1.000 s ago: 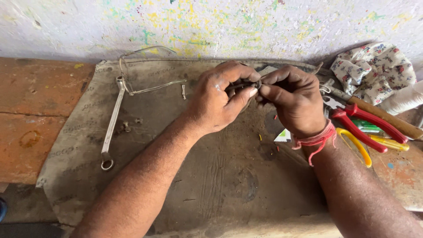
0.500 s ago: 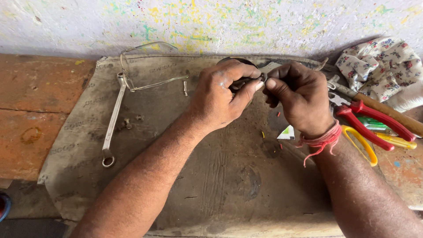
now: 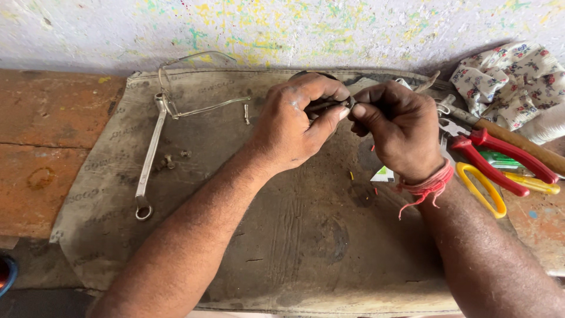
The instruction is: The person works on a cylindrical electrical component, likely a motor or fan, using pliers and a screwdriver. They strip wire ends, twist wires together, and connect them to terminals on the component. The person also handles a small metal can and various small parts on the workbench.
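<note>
left hand [image 3: 294, 126] and right hand [image 3: 395, 132] meet above the far middle of the grey mat [image 3: 265, 247] that covers the worktop. between them: a small dark metal part [image 3: 329, 106], held off the mat, mostly hidden by the fingers. what kind of part it is cannot be told.

grip, left: closed on the part, thumb pressed along its near side, fingers curled over the top. grip, right: narrow pinch, thumb and forefinger closed on the part's right end, just where the left thumb tip ends.

judgement on doing this well: the part is tiny, so the left hand should act as the fixed clamp and the right do all the fine movement, in short turns rather than long ones. keep both hands low over the mat, so anything that slips lands on it and not on the bare orange worktop [image 3: 41, 153]. a dropped piece could easily be confused with the small loose screws [image 3: 170, 160] lying beside the wrench.

around: long spanner [image 3: 150, 156] well left of the hands; bent wire [image 3: 203, 109] at its top end; red-handled pliers [image 3: 500, 162] and yellow-handled cutters [image 3: 488, 188] just right of the right wrist, within easy reach; flowered cloth [image 3: 512, 82] far right; red thread band [image 3: 426, 187] on the right wrist.
</note>
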